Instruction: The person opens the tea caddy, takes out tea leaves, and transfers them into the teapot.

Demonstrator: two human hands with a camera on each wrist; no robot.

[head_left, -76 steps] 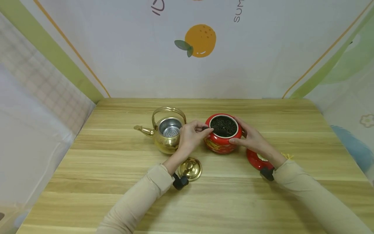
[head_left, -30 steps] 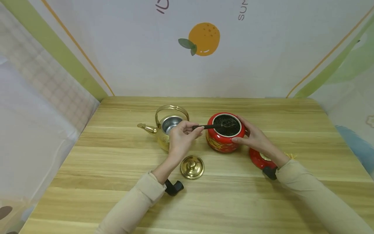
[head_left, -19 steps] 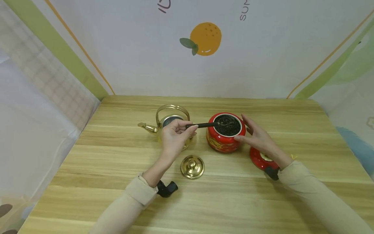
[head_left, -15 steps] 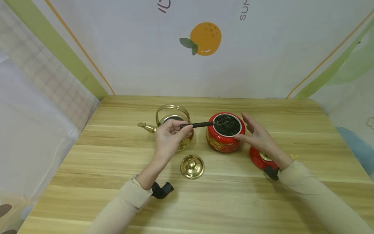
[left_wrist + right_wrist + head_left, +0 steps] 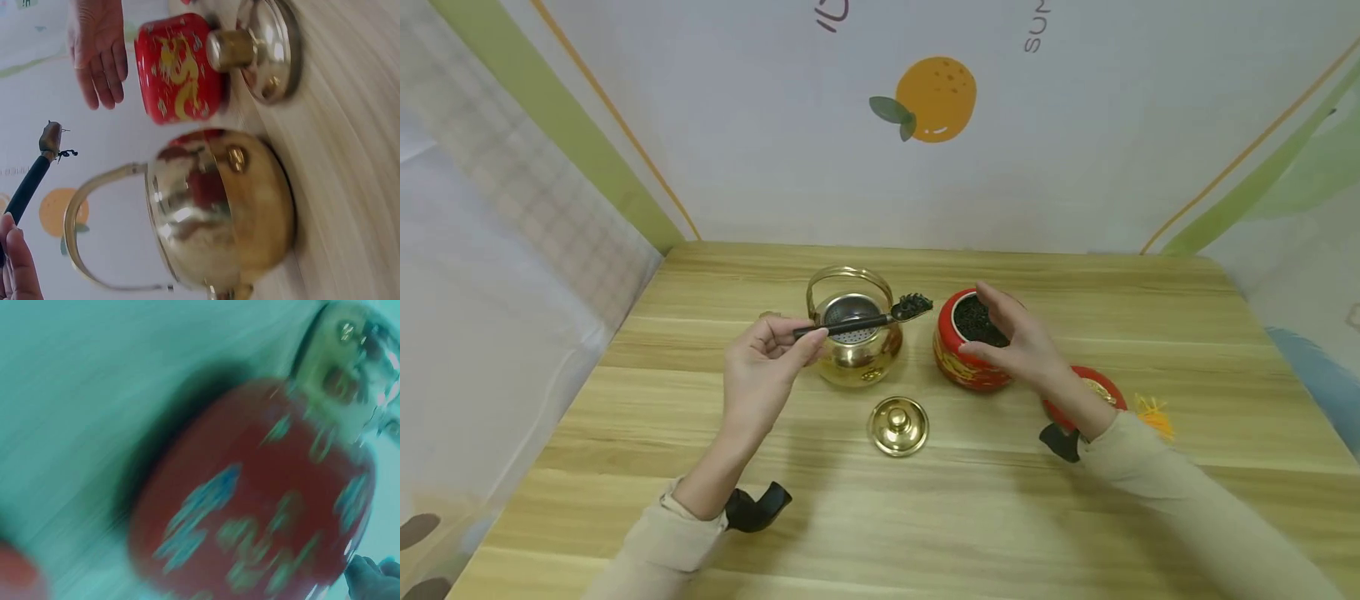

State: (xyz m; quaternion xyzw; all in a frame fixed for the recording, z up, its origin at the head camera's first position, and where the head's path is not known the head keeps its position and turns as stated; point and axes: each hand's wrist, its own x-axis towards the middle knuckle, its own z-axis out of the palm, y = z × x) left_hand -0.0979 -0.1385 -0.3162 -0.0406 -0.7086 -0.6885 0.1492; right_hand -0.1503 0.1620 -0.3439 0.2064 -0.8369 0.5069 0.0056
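My left hand (image 5: 763, 367) pinches the black handle of a teaspoon (image 5: 850, 325) between thumb and fingers. Dark tea leaves (image 5: 915, 303) are heaped on its bowl, which points right. The spoon passes above the mouth of a golden teapot (image 5: 857, 367), whose perforated strainer shows beneath. To the right stands a red tea jar (image 5: 962, 367) with a gold dragon, filled with dark leaves. My right hand (image 5: 1026, 350) is held over the jar, thumb and fingers spread, hiding part of its mouth. The left wrist view shows those fingers (image 5: 103, 78) apart from the jar.
A golden teapot lid (image 5: 898, 426) lies in front of the pot and jar. The red jar lid (image 5: 1112, 387) with a yellow tassel (image 5: 1153, 417) lies at right, partly under my right forearm. A printed cloth (image 5: 760, 150) hangs behind the wooden table.
My left hand has carried the spoon up out of the jar and left over the teapot, with leaves on it. My right hand has let go of the jar's side and moved left over it.
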